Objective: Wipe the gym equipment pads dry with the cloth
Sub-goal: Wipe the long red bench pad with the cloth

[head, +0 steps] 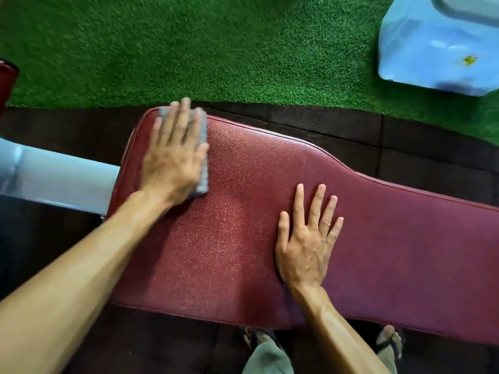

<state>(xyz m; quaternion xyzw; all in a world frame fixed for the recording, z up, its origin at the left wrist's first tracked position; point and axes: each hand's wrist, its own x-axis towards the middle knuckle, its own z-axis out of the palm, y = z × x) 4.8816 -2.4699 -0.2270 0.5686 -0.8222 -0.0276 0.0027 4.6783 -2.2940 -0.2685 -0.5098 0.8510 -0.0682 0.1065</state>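
Floor: green artificial turf [216,44] across the far side, dark rubber tiles [337,122] nearer, under the equipment.
Pad: a long dark-red padded bench pad [229,238] runs left to right across the middle, wide at the left and narrowing toward the right; grained vinyl with piped edges, its wide part carrying a pale speckled sheen.
Frame: a light-grey metal tube [54,174] meets the pad's left end.
Container: a pale-blue plastic tub [437,47] sits on the turf at far right.
Left hand: the left hand [174,157] lies flat, fingers straight and slightly spread, pressing the cloth onto the pad's far-left corner; it is motion-blurred.
Right hand: the right hand [306,238] is open, palm down, fingers fanned, resting on the bare pad near its middle.
Cloth: a grey cloth [203,155] is mostly hidden under the left hand, showing along its right edge and past the fingertips.
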